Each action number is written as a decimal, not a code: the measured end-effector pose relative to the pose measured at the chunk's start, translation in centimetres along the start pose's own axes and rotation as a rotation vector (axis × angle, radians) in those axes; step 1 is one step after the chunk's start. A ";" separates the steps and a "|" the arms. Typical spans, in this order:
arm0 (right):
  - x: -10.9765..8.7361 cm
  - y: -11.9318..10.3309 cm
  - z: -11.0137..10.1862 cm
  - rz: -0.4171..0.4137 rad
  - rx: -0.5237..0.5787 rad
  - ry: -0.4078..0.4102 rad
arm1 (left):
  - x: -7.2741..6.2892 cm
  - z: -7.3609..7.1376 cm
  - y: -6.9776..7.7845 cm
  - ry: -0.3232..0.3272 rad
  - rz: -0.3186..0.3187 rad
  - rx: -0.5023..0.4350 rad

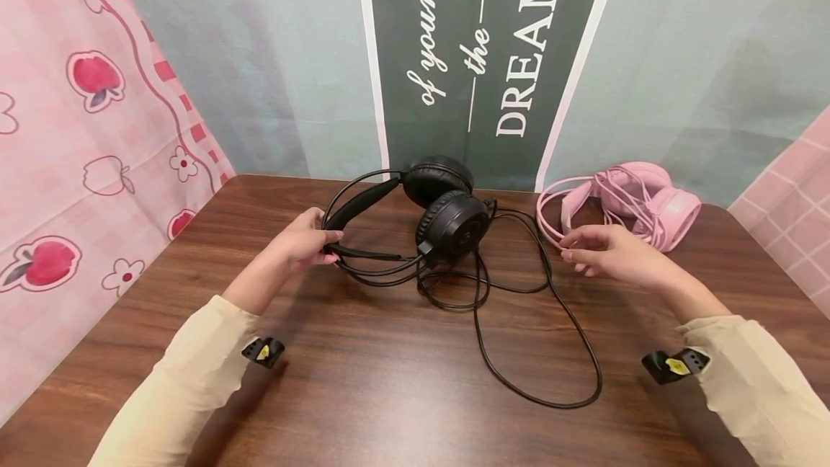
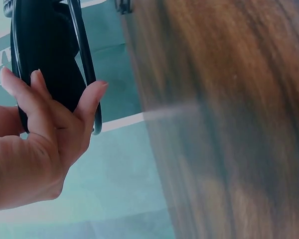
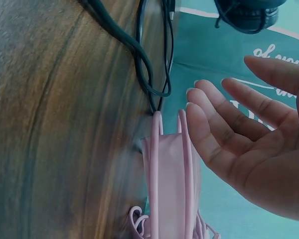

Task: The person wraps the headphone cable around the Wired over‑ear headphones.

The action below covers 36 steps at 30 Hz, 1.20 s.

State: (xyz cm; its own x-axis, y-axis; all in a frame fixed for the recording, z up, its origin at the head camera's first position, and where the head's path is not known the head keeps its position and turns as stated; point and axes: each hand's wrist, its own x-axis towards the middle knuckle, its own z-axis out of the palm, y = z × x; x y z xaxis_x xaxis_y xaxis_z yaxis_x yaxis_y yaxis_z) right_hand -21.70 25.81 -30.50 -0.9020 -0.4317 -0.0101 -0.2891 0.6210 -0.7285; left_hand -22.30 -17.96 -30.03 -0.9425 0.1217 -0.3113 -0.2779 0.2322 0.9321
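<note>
A pair of black headphones (image 1: 454, 225) lies on the wooden table, ear cups to the right and headband to the left. My left hand (image 1: 302, 240) grips the headband at its top; in the left wrist view, thumb and fingers (image 2: 40, 109) wrap around the padded band (image 2: 50, 55). Pink headphones (image 1: 674, 211), wound with their own cable, sit at the back right. Just in front of them hovers my right hand (image 1: 606, 254), its fingers loosely bent and nothing in them. In the right wrist view this hand (image 3: 259, 134) is beside the pink headband (image 3: 172, 179).
The black cable (image 1: 551, 287) loops over the middle of the table (image 1: 402, 380) toward the front. A cloth with lettering (image 1: 486, 56) hangs behind the table's back edge. Pink patterned cloth (image 1: 97, 164) hangs at the left, and pink tile-like cloth (image 1: 791, 200) at the right.
</note>
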 end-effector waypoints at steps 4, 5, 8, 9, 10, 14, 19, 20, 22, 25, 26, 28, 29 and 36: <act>0.0 0.1 0.2 -0.010 0.009 -0.015 | -0.7 -0.9 0.3 -0.012 0.026 0.029; -0.1 0.0 0.2 -0.012 0.015 -0.018 | -1.0 -1.1 0.3 -0.013 0.035 0.038; -0.1 0.0 0.3 -0.023 0.019 -0.029 | -1.5 -1.6 0.6 -0.006 0.057 0.062; -0.1 0.0 0.4 -0.020 0.013 -0.033 | -1.6 -1.8 0.6 -0.003 0.063 0.069; -0.1 0.0 0.5 -0.020 0.005 -0.038 | -1.7 -2.0 0.6 -0.001 0.068 0.071; 0.0 0.2 1.0 -0.031 -0.035 -0.069 | -2.0 -2.4 0.4 0.010 0.071 0.075; 0.2 0.4 1.4 -0.107 -0.076 -0.104 | -2.1 -2.8 0.1 0.013 0.057 0.062; 0.2 0.4 1.4 -0.116 -0.079 -0.112 | -2.1 -2.8 0.1 0.013 0.059 0.061; 0.3 0.3 1.5 -0.135 -0.085 -0.124 | -2.1 -2.8 0.0 0.011 0.063 0.059; 0.4 0.1 1.8 -0.161 -0.072 -0.163 | -2.1 -2.7 -0.1 0.005 0.067 0.056; 0.4 -0.1 2.0 -0.173 -0.066 -0.182 | -2.1 -2.7 -0.2 0.003 0.068 0.054; 0.3 -0.5 2.4 -0.198 -0.061 -0.231 | -2.1 -2.7 -0.2 0.002 0.068 0.056; 0.3 -0.7 2.6 -0.208 -0.066 -0.256 | -2.1 -2.6 -0.2 0.002 0.068 0.057; 0.0 -3.2 4.5 -0.260 -0.106 -0.383 | -2.3 -2.6 -0.1 0.004 0.063 0.060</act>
State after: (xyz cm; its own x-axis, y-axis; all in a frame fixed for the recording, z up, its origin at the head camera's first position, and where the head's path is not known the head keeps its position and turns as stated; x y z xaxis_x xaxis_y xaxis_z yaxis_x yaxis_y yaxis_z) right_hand -19.29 20.88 -31.28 -0.6182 -0.7792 -0.1033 -0.5386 0.5156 -0.6664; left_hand -20.57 -20.75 -28.97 -0.9585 0.1336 -0.2518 -0.2069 0.2818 0.9369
